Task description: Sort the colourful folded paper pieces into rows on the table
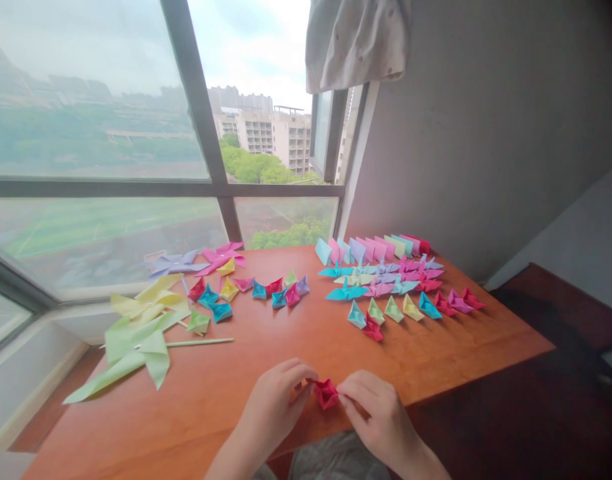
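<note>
A small red origami boat is held near the front edge of the wooden table. On its left end, the thumb and fingers of my left hand pinch the paper. My right hand pinches the opposite tip between thumb and fingertips. The folded paper opens upward between the two hands. Beyond my right hand, a red paper boat lies just in front of a row of boats in several colours, among them a yellow boat and a blue boat.
Paper pinwheels, including a green pinwheel with a stick, lie at the left. Small folded pieces such as a blue one sit at the back middle. Rows of paper cranes and folded cards stand back right, near the window.
</note>
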Motion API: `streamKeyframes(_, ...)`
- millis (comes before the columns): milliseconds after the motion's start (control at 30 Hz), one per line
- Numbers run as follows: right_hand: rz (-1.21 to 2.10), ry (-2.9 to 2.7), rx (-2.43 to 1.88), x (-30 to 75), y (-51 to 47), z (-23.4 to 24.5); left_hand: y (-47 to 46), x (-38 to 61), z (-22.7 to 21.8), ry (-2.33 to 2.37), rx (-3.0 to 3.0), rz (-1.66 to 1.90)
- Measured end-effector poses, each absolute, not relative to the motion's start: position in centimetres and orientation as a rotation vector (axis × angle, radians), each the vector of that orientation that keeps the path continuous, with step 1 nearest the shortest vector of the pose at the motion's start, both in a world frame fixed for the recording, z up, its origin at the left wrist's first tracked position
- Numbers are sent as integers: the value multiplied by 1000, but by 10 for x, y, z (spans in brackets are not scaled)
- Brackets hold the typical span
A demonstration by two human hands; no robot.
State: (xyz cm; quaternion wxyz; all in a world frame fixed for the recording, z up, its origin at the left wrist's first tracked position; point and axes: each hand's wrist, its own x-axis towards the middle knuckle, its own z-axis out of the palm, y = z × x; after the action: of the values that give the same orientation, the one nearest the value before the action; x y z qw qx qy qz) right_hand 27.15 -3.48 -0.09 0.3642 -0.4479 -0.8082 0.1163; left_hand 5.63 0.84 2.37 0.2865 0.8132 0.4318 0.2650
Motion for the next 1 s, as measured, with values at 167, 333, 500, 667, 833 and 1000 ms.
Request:
streamKeyframes(167, 141, -1974, -1211, 288, -36, 6, 10, 46, 21, 1209, 2143, 773)
streamKeyframes(333, -215, -1712, -1389, 336, -29, 11, 6, 33, 12, 1261, 2125, 842)
streamKeyframes(500, -396, -1713, -1571, 377, -9, -5, 1, 34, 11, 1285, 2135, 813)
streamKeyframes(667, -489, -1796, -1663, 388, 7, -23, 1, 34, 11, 1294, 2147, 799)
streamKeyframes(833, -506, -1836, -1699, 388, 14, -26, 1, 34, 10, 1293, 2146, 808)
streamKeyframes(1000, -498, -1852, -1728, 388, 18, -29, 1, 34, 12, 1294, 2123, 818)
